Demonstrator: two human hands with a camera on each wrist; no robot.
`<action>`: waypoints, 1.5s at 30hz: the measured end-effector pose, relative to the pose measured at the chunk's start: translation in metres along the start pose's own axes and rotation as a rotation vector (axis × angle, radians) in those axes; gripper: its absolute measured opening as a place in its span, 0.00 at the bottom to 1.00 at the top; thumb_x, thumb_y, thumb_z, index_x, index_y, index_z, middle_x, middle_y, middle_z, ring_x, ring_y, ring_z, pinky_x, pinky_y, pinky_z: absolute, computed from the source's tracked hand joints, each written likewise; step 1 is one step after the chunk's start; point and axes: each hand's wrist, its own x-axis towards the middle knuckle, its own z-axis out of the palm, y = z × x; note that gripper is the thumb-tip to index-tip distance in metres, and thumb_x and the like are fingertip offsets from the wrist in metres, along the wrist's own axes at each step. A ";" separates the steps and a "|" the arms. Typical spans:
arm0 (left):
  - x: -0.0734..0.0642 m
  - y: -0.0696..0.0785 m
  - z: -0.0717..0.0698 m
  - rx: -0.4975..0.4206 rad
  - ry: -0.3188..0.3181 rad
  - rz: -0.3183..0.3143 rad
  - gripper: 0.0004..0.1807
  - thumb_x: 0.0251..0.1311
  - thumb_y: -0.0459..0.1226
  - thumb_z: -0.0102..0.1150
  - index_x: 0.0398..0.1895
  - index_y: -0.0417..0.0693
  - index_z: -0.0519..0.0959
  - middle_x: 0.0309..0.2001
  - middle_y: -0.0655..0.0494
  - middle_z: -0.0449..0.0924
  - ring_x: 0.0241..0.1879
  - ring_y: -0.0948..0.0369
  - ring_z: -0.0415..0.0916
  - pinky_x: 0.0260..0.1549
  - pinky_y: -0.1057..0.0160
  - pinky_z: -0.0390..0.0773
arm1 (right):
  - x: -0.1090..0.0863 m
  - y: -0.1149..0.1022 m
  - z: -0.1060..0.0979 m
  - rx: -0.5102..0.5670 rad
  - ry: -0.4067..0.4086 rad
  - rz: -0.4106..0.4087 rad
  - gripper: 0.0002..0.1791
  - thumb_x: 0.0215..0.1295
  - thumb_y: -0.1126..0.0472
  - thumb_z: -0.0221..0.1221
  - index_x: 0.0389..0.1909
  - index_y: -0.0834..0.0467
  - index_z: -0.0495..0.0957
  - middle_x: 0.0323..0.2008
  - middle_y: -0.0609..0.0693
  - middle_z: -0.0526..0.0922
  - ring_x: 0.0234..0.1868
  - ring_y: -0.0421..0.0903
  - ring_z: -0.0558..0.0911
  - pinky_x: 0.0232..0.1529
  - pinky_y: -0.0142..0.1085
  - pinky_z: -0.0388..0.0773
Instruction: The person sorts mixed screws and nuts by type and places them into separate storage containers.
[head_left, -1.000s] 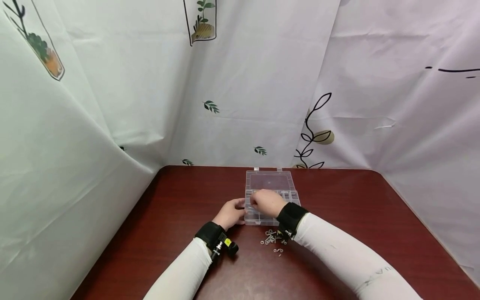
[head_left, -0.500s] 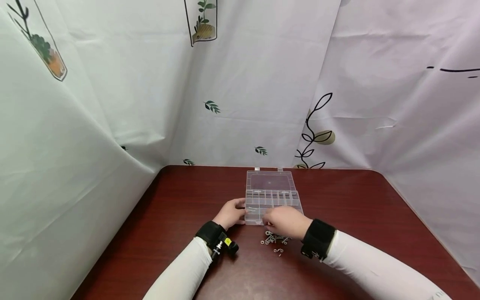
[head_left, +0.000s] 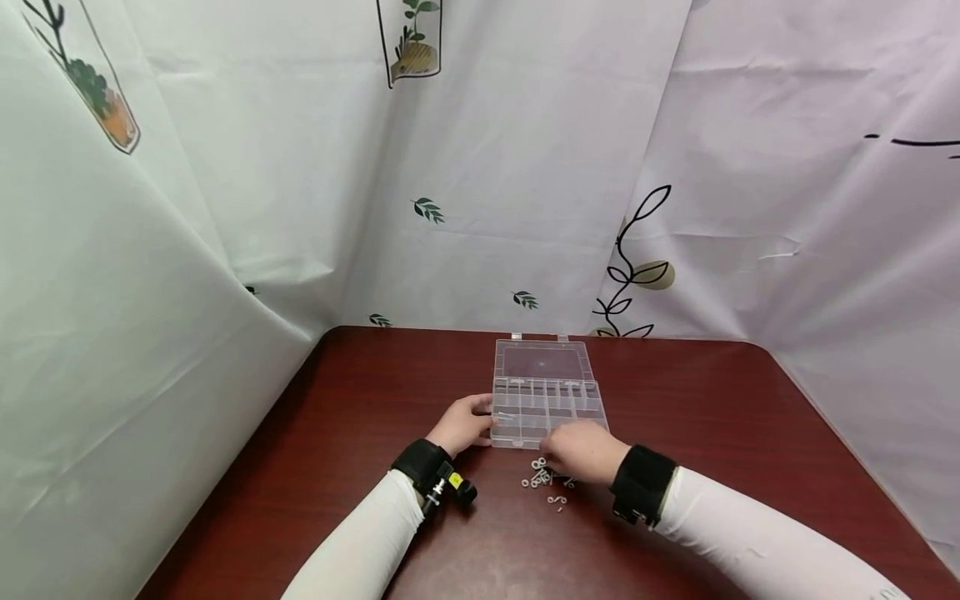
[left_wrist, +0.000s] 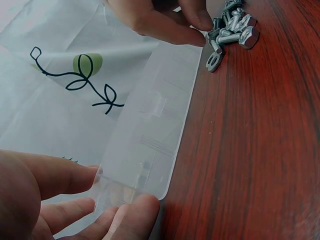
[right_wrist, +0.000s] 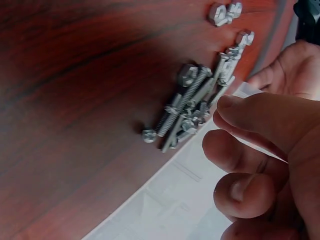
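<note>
The left hand [head_left: 463, 423] gripped the near-left corner of the clear plastic compartment box [head_left: 545, 402]. The right hand [head_left: 581, 452], fingers loosely curled and holding nothing, reached the pile of silver bolts [head_left: 546, 480] still lying unsorted near the box.

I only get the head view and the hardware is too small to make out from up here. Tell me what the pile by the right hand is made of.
Observer: The right wrist view shows the pile of screws is long threaded bolts and small nuts lying jumbled on the table.
Operator: Say where the right hand is relative to it.
Observer: The right hand has its fingers curled, one fingertip right at the pile's edge.
Operator: Now report the left hand.
Observer: In the left wrist view the left hand grips the near corner of the clear box between thumb and fingers.
</note>
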 end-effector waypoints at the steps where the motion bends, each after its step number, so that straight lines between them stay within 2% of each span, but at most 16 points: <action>1: 0.000 0.001 -0.001 0.000 -0.001 -0.001 0.29 0.66 0.27 0.57 0.70 0.36 0.66 0.57 0.38 0.73 0.47 0.52 0.80 0.32 0.58 0.86 | 0.000 0.000 0.001 -0.006 -0.001 0.004 0.16 0.54 0.61 0.68 0.18 0.47 0.70 0.16 0.39 0.69 0.18 0.37 0.69 0.18 0.33 0.65; 10: 0.000 0.006 -0.002 0.005 0.001 0.004 0.29 0.66 0.27 0.57 0.70 0.35 0.66 0.57 0.37 0.73 0.45 0.52 0.80 0.31 0.58 0.86 | 0.002 -0.001 0.001 0.013 -0.011 0.040 0.16 0.53 0.64 0.67 0.17 0.48 0.68 0.16 0.38 0.66 0.18 0.36 0.66 0.18 0.32 0.63; 18: -0.004 -0.002 0.002 -0.006 -0.002 -0.013 0.29 0.66 0.27 0.58 0.70 0.34 0.66 0.57 0.38 0.73 0.46 0.51 0.80 0.31 0.58 0.86 | -0.001 -0.006 0.009 0.037 -0.024 0.039 0.14 0.55 0.63 0.66 0.19 0.49 0.70 0.16 0.39 0.69 0.19 0.38 0.69 0.19 0.34 0.68; 22: -0.007 -0.002 0.003 -0.001 0.002 0.000 0.29 0.65 0.27 0.58 0.69 0.34 0.66 0.55 0.38 0.73 0.45 0.52 0.80 0.31 0.58 0.86 | -0.003 -0.007 0.011 0.066 -0.026 0.052 0.14 0.56 0.63 0.66 0.20 0.49 0.70 0.17 0.39 0.68 0.19 0.37 0.68 0.19 0.34 0.67; 29: -0.005 0.000 0.002 -0.003 0.006 0.007 0.28 0.65 0.26 0.58 0.69 0.34 0.66 0.55 0.38 0.73 0.45 0.51 0.79 0.31 0.57 0.86 | 0.001 -0.003 0.005 0.179 -0.027 0.096 0.14 0.57 0.63 0.64 0.21 0.47 0.69 0.18 0.36 0.66 0.20 0.35 0.66 0.20 0.30 0.65; 33: -0.003 0.000 0.001 -0.007 0.006 0.010 0.28 0.65 0.26 0.58 0.69 0.34 0.66 0.55 0.38 0.74 0.45 0.52 0.79 0.31 0.57 0.86 | 0.006 -0.001 -0.001 0.277 0.012 0.124 0.14 0.60 0.64 0.63 0.22 0.46 0.69 0.18 0.35 0.66 0.21 0.34 0.65 0.23 0.29 0.64; 39: -0.001 -0.001 0.000 -0.017 0.009 0.011 0.29 0.64 0.26 0.59 0.69 0.34 0.67 0.54 0.38 0.74 0.44 0.53 0.79 0.30 0.57 0.86 | 0.016 -0.002 -0.011 0.315 0.073 0.171 0.11 0.63 0.65 0.61 0.25 0.48 0.72 0.23 0.36 0.72 0.23 0.34 0.69 0.26 0.30 0.68; 43: -0.001 -0.002 0.000 -0.026 0.006 0.010 0.28 0.64 0.26 0.59 0.68 0.34 0.67 0.55 0.38 0.74 0.43 0.53 0.79 0.30 0.57 0.86 | 0.028 0.001 -0.020 0.281 0.095 0.228 0.03 0.64 0.65 0.62 0.32 0.53 0.81 0.27 0.40 0.79 0.28 0.36 0.76 0.30 0.33 0.75; 45: -0.001 -0.002 0.000 -0.028 0.005 0.011 0.29 0.64 0.26 0.59 0.68 0.34 0.67 0.55 0.38 0.74 0.43 0.52 0.79 0.31 0.57 0.86 | 0.036 0.005 -0.024 0.269 0.094 0.257 0.04 0.64 0.65 0.62 0.36 0.57 0.84 0.30 0.43 0.83 0.30 0.38 0.79 0.32 0.36 0.78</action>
